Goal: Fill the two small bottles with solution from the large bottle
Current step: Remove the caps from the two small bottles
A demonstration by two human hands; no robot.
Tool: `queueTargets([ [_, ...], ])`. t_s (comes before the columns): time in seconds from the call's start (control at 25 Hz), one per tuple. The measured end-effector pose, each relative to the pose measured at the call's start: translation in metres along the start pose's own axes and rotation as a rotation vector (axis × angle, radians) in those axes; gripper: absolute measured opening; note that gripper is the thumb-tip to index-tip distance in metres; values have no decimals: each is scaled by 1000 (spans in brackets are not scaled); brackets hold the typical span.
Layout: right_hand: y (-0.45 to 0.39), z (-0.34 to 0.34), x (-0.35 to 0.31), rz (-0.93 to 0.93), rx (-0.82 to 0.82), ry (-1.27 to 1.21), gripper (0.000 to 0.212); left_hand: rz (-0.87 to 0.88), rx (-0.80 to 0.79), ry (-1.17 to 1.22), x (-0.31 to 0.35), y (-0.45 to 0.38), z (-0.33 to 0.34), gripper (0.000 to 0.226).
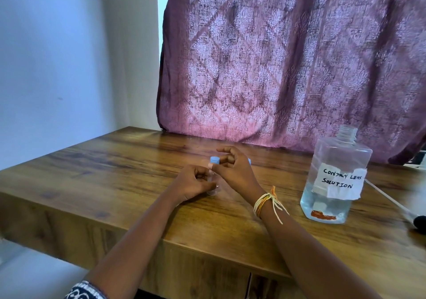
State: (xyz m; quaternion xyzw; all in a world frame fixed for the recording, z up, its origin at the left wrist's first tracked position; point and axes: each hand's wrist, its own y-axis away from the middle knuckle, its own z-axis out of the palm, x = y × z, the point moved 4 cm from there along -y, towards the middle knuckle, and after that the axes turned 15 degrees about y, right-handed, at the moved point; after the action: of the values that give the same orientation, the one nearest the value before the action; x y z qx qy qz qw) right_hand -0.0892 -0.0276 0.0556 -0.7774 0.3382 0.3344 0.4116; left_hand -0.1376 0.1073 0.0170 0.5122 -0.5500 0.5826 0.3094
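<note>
A small clear bottle (213, 184) with a blue cap (214, 160) stands on the wooden table (115, 174). My left hand (193, 184) is closed around its body. The fingers of my right hand (232, 169) pinch the blue cap. A second blue cap (249, 160) peeks out behind my right hand; its bottle is hidden. To the right stands the large clear bottle (334, 181), uncapped, about a third full of liquid, with a paper label reading "contact lens solution".
A patterned purple curtain (288, 57) hangs behind the table. A white wall (69, 57) is at the left. A thin white rod with a black end (412, 220) lies at the table's right edge. The table's front edge runs below my forearms.
</note>
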Motion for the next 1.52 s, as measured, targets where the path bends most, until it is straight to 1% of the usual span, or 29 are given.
queueTargets([
  [0.08,-3,-6,-1,27,53,-68,43,-4,6,13,0,0,1,14],
  [0.2,-6,-15,-4,51,93,-125,37,6,8,-11,1,0,2,24],
  [0.28,-11,-21,-10,34,103,-117,32,5,17,-11,2,0,2,25],
  [0.4,-27,-31,-25,2,125,-107,33,0,11,-10,2,0,3,24],
  [0.48,-43,-39,-36,-41,127,-92,27,-2,-3,-15,2,0,2,24],
  [0.52,-54,-42,-39,-68,125,-56,23,3,-12,-18,3,0,2,23],
  [0.6,-76,-49,-38,-95,111,119,20,17,-31,-21,2,0,3,20],
  [0.68,-97,-54,-23,-54,67,356,21,26,-38,-12,2,0,3,19],
  [0.76,-110,-59,0,29,6,521,22,19,-31,13,-2,-2,3,20],
  [0.84,-114,-61,26,138,-85,569,15,9,-19,10,-5,-3,3,22],
  [0.92,-111,-61,49,206,-193,648,1,3,-15,-1,-6,-4,4,24],
  [1.0,-105,-58,68,233,-275,750,9,-1,-14,-17,-6,-5,4,26],
  [1.04,-102,-57,75,232,-286,780,13,-3,-13,-20,-6,-5,3,26],
  [1.16,-93,-56,89,234,-241,746,20,-15,-9,-9,-5,-3,3,27],
  [1.24,-86,-56,91,249,-193,698,18,-11,-13,-16,-3,-1,3,26],
  [1.36,-65,-56,84,285,-147,624,10,0,-36,-60,2,3,7,24],
  [1.52,-31,-61,76,369,-71,623,14,14,-64,-116,9,13,18,24],
])
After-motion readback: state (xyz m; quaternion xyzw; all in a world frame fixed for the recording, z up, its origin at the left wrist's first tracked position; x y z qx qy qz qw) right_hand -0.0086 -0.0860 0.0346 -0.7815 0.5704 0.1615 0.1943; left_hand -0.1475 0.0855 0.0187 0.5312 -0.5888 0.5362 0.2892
